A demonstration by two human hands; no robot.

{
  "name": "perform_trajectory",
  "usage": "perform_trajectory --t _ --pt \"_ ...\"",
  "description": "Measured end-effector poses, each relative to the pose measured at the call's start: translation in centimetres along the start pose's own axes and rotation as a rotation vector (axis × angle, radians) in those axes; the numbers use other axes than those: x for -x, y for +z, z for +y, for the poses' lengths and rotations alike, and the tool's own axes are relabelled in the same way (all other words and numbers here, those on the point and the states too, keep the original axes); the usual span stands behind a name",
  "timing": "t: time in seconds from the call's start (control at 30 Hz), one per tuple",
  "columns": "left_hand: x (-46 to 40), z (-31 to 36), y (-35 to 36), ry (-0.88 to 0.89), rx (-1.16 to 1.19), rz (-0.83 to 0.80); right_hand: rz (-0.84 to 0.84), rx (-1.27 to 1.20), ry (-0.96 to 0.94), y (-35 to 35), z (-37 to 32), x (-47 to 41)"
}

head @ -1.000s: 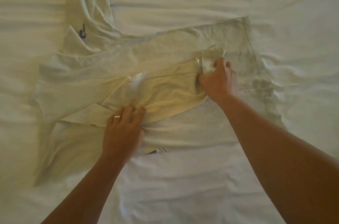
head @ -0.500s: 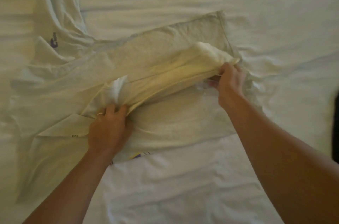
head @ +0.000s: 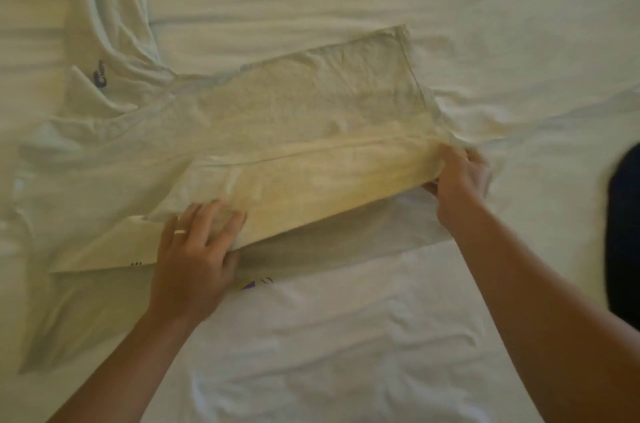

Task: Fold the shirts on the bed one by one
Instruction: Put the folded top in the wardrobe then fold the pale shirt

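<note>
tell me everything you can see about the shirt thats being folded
The shirt is pale, soft knit cloth, lying flat and creased on the white bed sheet. One long side panel is folded over its body. A sleeve with a dark logo lies at upper left. The left hand grips the folded edge; the right hand pinches its far end.

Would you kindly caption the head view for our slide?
Both hands, left and right, grip a pale shirt mid-fold on the bed.

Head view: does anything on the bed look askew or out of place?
Nothing looks damaged. The shirt lies slanted, a sleeve bunched at upper left. A blurred dark shape sits at the right edge; cannot tell what.
</note>
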State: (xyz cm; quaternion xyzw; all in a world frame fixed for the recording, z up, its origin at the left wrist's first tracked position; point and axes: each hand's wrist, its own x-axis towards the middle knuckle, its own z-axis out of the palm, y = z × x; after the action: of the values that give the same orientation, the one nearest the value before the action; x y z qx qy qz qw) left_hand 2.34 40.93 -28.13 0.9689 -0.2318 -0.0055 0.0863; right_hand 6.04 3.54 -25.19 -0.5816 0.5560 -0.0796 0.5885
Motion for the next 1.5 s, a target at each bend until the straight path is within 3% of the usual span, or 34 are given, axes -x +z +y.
perform_trajectory --t 0.13,0.27,0.4,0.73,0.8,0.87,0.97,1.07,1.13,1.27,1.33,1.4,1.5 --pt "2.0 0.3 2.2 -0.014 -0.019 -0.164 -0.029 0.26 0.082 -2.8 2.2 -1.0" --pt "2.1 0.5 2.1 -0.015 0.021 -0.106 -0.039 0.36 -0.069 -2.9 2.1 -1.4" --pt "1.8 0.8 0.7 0.014 0.044 -0.063 0.04 0.286 -0.113 -4.2 2.7 -0.9" --pt "3.8 0.2 2.3 0.146 -0.085 -0.161 0.038 0.691 -0.205 -6.0 4.2 -0.5" --pt "3.9 0.1 2.5 0.154 -0.113 -0.156 0.074 0.806 -0.295 -5.9 4.3 0.1" --pt "4.1 0.1 2.9 0.155 -0.135 -0.157 0.108 0.982 -0.562 -5.7 5.2 0.6" --pt "4.4 0.3 3.6 0.14 -0.15 -0.155 -0.086 1.138 -0.886 -4.7 6.6 1.8" --pt "4.7 0.5 4.0 0.123 -0.134 -0.127 -0.396 1.372 -0.875 -4.1 8.1 2.1" --pt "5.1 0.6 4.1 0.122 -0.128 -0.12 -0.43 1.447 -0.815 -4.0 8.8 1.7" --pt "5.5 1.4 3.5 0.063 -0.047 -0.143 -0.307 1.418 -0.761 -2.3 8.9 3.1" --pt "5.6 1.2 2.6 0.002 0.028 -0.116 -0.258 1.308 -0.884 -0.2 8.1 4.9" --pt "5.6 -0.4 1.1 -0.125 0.088 -0.019 -0.336 1.175 -1.047 3.4 7.5 7.1" --pt "5.7 -4.5 -1.1 -0.363 0.097 0.151 -0.578 0.973 -1.133 10.6 7.3 10.9"
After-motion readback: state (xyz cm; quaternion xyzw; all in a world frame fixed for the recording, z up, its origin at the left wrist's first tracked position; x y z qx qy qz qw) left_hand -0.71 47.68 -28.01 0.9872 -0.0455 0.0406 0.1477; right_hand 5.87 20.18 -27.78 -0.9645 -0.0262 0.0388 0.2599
